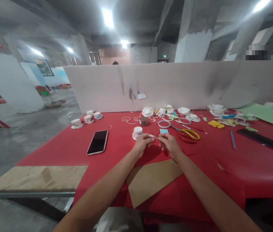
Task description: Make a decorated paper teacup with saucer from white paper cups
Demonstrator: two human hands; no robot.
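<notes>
My left hand (143, 143) is closed in a pinch on a narrow white strip (152, 136), perhaps paper. My right hand (168, 143) pinches at the strip's other end, where a bit of pink shows; the fingertips nearly meet. A small white paper cup on a frilly saucer (137, 131) stands just beyond my left hand. Behind my right hand lies a light blue paper square (164, 131). Scissors with yellow and red handles (189, 135) rest to its right. Brown cardboard (153, 180) lies on the red tabletop (117, 180) beneath my forearms.
A phone (97, 142) lies left of my hands; several paper cups (88, 118) stand behind it. A brown tape roll (143, 121), white rings (164, 124) and paper scraps (216, 124) spread along the back. A dark phone (263, 140) and blue pen (233, 140) lie right. A pale partition (175, 83) closes the far edge.
</notes>
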